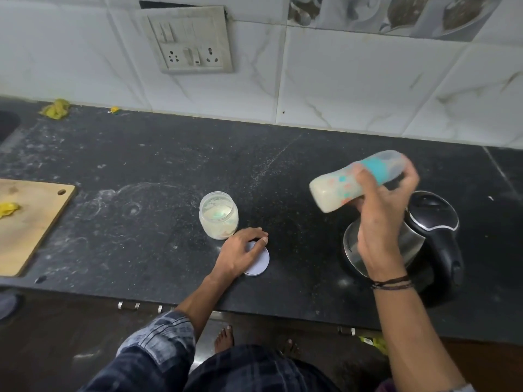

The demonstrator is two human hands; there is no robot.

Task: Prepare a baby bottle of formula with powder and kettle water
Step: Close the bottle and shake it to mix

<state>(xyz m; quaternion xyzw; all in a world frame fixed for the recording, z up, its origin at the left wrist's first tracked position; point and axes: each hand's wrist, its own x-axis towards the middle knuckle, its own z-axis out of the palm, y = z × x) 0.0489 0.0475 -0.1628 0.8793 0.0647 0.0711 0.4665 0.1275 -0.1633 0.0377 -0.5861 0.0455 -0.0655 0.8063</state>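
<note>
My right hand (382, 210) grips a baby bottle (336, 190) full of milky liquid and holds it tilted almost sideways in the air, above the kettle. The bottle has a teal collar and a clear cap, and it looks motion-blurred. An open clear jar of formula powder (218, 217) stands at the middle of the black counter. Just in front of it, my left hand (240, 254) rests on the jar's white round lid (259, 263), fingers curled over its far edge. A steel and black electric kettle (424, 239) stands at the right, lid down.
A wooden cutting board (31, 222) with a yellow scrap lies at the left edge. Yellow scraps (56, 108) sit by the tiled wall, where a switch and socket panel (189, 41) is mounted. The counter's front edge (283, 312) runs just below my arms.
</note>
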